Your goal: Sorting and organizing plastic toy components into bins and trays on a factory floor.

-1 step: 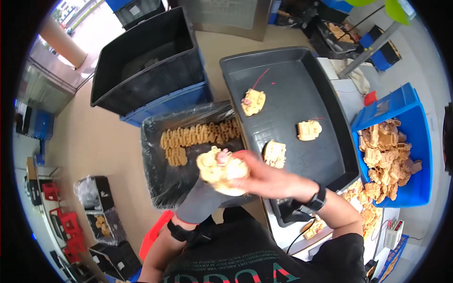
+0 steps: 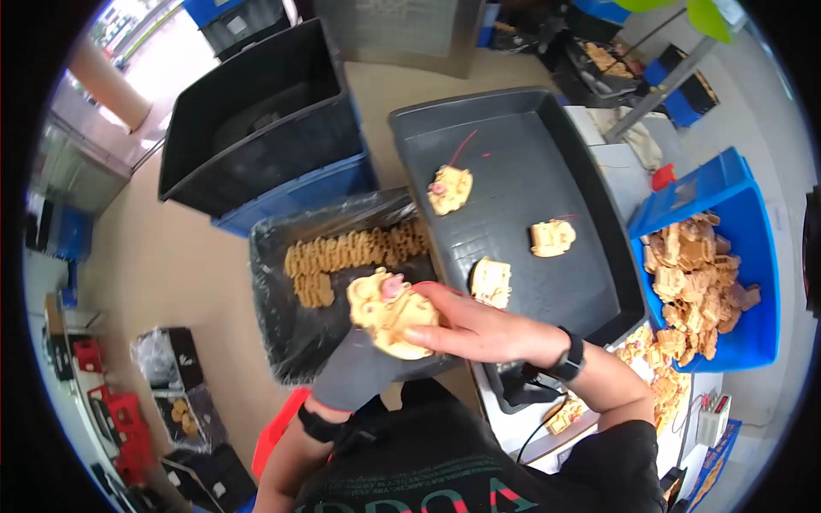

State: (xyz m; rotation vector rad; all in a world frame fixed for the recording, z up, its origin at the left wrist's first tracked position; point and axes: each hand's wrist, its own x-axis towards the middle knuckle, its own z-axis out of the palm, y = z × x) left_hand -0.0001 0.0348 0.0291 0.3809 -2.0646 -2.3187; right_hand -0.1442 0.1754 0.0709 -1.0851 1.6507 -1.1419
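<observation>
Tan pc (image 2: 383,318) – matt plas., bumpy; blk liner (image 2: 272,318) – glossy, crinkled.

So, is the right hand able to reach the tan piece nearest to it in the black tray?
Probably yes: the right hand is near that piece, with no other piece on top, but it may first need to release the held piece.

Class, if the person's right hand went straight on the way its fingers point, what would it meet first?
First, the tan piece that the right hand holds. Beyond it, leftward, lies the lined black bin; depth is unclear, so the hand might pass above.
</observation>
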